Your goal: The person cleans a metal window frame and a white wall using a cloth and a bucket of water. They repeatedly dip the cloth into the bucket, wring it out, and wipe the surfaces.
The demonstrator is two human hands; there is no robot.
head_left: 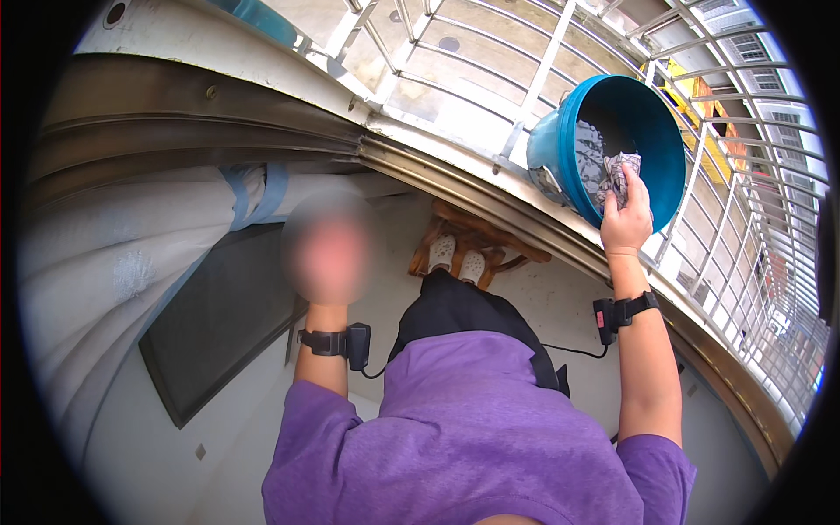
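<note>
My right hand [627, 219] grips a crumpled, patterned grey-and-pinkish cloth [619, 173] at the mouth of a teal bucket [547, 157]. The bucket stands tilted in view on the ledge outside the window, with greyish water [588, 144] visible inside. My fingers and thumb close round the cloth's lower part, and its top sticks up above them. My left hand [330, 249] is raised to the left, in front of the curtain side; a blur covers it, so its fingers and anything in them are hidden.
A metal window track [472, 188] runs diagonally between me and the barred cage [490, 52]. A pale curtain [149, 236] with a blue tie hangs at left beside a dark rectangular panel [223, 319]. My feet in white clogs [443, 251] stand on a wooden stool [516, 243]. Cables run from both wrist straps.
</note>
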